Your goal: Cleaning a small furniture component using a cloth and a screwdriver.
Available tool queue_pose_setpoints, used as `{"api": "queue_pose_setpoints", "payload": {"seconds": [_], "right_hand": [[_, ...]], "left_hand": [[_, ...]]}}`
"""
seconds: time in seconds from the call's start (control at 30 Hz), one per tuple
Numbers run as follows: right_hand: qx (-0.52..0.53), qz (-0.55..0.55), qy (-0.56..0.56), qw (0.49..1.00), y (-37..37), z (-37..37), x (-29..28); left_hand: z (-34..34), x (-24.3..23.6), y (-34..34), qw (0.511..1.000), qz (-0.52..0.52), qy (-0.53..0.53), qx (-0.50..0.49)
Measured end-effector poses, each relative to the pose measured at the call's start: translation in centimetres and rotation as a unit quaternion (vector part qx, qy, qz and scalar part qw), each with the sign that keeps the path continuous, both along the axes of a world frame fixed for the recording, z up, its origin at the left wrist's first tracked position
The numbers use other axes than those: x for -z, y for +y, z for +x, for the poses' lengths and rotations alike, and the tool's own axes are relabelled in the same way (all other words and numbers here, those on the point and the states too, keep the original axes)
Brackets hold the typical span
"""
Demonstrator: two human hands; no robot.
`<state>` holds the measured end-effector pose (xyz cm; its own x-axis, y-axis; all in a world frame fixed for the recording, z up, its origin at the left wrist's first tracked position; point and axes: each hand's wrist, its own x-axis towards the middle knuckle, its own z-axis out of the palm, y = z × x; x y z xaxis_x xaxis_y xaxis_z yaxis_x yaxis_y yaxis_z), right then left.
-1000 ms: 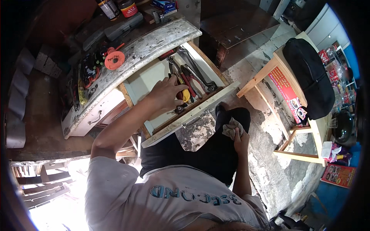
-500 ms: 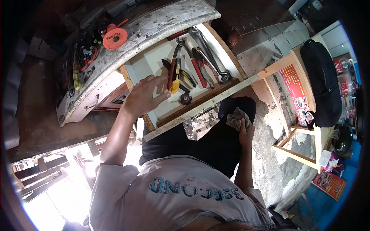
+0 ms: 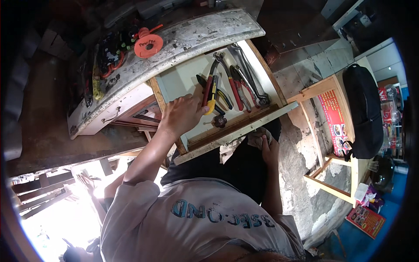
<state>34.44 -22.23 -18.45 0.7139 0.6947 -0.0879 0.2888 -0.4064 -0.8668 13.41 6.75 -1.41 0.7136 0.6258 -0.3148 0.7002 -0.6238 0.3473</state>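
Note:
Over the left part of a pulled-out drawer (image 3: 192,148), my left hand (image 3: 181,115) is bent down. Its thumb presses the yellow end of a slim utility knife (image 3: 211,106); its other fingertips are partly hidden. That knife lies along one red handle of large pliers (image 3: 233,91). Beside them rest black-and-yellow pliers (image 3: 225,99), smaller red-handled pliers (image 3: 245,98) and a long steel wrench (image 3: 251,84). A dark round knob (image 3: 219,121) sits near the drawer front. Below that front, my right hand (image 3: 269,150) grips a crumpled greyish cloth (image 3: 258,136).
The worn cabinet top (image 3: 192,39) carries an orange spool (image 3: 148,45) and several tools at its left. To the right stand a wooden frame (image 3: 329,179) and a black bag (image 3: 361,111). Behind my left arm, another person's arm shows partly.
My left hand has come lower, closer to the knife, with its fingers more bent. My right hand has moved left with the cloth, nearer the drawer front. The view has shifted slightly.

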Motion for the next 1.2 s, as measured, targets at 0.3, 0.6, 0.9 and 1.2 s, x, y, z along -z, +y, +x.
{"api": "queue_pose_setpoints", "payload": {"seconds": [0.3, 0.6, 0.9, 1.2], "right_hand": [[0.009, 0.005, -0.021, 1.000, -2.6, 0.5, -0.5], [0.068, 0.097, 0.080, 0.990, -5.7, 2.0, 1.4], [0.019, 0.103, 0.087, 0.991, -4.2, 1.7, 2.0], [0.040, 0.068, 0.044, 0.996, -4.9, 2.0, 2.3]], "left_hand": [[1.8, 4.2, 1.7, 0.997, -0.041, -0.048, -0.039], [2.6, 2.3, 2.0, 0.929, -0.272, -0.157, -0.197], [0.5, 4.5, 0.9, 0.930, 0.047, -0.363, -0.028], [-8.4, -7.1, -3.1, 0.896, -0.034, -0.442, -0.003]]}}
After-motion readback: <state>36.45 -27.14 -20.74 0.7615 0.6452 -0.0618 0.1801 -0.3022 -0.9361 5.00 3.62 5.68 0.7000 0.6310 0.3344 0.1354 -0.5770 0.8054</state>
